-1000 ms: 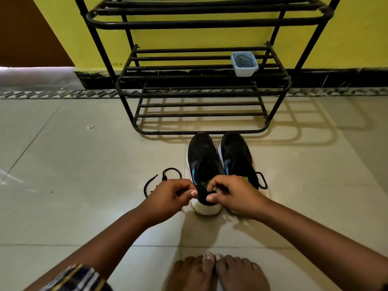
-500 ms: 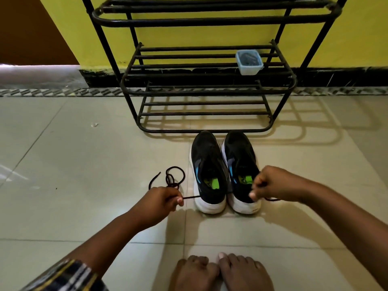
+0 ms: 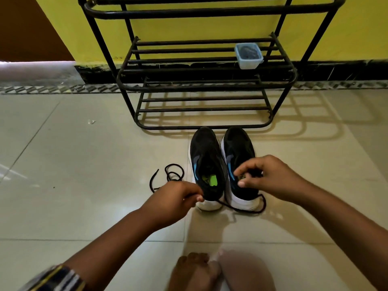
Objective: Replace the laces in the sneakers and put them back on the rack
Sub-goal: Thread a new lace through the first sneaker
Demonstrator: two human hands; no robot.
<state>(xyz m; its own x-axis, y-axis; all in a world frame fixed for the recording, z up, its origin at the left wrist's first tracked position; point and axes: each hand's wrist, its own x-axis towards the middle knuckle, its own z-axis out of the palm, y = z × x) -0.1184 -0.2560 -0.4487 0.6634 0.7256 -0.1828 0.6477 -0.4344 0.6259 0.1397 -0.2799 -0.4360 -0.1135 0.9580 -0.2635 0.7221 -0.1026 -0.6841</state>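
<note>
Fingers pinch lace beside sneakers.

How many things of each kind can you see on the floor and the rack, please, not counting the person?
Sneakers: 2, left one and right one
Laces: 2, loose one on the floor, another pinched by the left hand
Racks: 1
Tubs: 1 on the rack
Total: 6
</note>
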